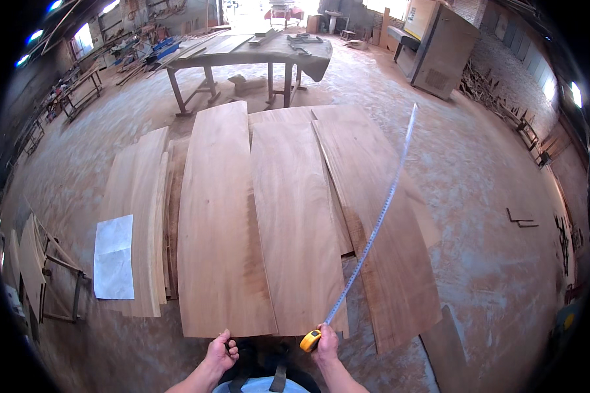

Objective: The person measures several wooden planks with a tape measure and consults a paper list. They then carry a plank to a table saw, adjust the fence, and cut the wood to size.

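Note:
A yellow and black tape measure (310, 340) is gripped in my right hand (326, 344) at the near edge of the boards. Its long pale blade (381, 223) runs out over the right-hand boards, away from me and to the right. My left hand (222, 352) is closed at the near end of a wide wooden board (216, 229); a small dark thing shows at its fingers, too little to name. Beside that board lies another wide board (292, 223), and a darker one (387, 262) lies slanted further right. More boards show beneath them.
A creased white paper sheet (114, 257) lies on the left boards (137, 170). Beyond the stack stands a covered worktable (242, 56) with planks and clamps on it. A large cabinet-like machine (439, 49) is at the back right. A metal frame (65, 275) leans at the left.

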Demonstrator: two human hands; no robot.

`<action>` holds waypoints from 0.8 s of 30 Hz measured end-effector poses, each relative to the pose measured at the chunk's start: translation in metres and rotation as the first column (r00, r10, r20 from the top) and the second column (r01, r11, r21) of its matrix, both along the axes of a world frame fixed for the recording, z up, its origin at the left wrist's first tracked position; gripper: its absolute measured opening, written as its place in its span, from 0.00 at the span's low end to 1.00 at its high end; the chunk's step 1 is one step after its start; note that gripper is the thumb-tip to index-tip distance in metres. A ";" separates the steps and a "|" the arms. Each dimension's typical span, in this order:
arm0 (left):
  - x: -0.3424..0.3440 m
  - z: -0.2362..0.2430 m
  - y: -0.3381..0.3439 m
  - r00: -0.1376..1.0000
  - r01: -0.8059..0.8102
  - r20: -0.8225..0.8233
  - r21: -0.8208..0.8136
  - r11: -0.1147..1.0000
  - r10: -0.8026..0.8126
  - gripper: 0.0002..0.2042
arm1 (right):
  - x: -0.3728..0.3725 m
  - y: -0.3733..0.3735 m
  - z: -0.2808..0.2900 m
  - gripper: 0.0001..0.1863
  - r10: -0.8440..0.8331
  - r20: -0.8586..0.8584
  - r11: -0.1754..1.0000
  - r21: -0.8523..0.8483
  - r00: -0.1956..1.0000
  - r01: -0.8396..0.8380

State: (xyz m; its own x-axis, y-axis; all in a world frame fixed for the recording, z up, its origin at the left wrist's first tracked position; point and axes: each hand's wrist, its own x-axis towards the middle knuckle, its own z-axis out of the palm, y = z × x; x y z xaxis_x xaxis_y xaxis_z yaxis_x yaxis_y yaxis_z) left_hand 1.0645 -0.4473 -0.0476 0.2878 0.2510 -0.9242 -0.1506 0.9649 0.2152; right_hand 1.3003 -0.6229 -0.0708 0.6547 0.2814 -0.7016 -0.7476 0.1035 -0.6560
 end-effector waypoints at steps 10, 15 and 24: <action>-0.025 0.013 0.007 0.996 -0.066 -0.057 0.040 0.997 0.068 0.12 | 0.048 -0.029 0.031 0.12 -0.030 0.164 1.000 0.003 0.986 0.030; -0.041 -0.008 0.015 0.997 -0.040 -0.072 0.024 0.999 0.041 0.12 | 0.051 -0.027 0.038 0.12 -0.054 0.188 0.998 0.028 0.981 0.050; -0.043 0.026 0.032 0.889 0.449 -0.172 0.138 0.883 -0.425 0.13 | -0.016 -0.001 0.071 0.11 -0.021 0.030 0.999 0.049 0.999 0.020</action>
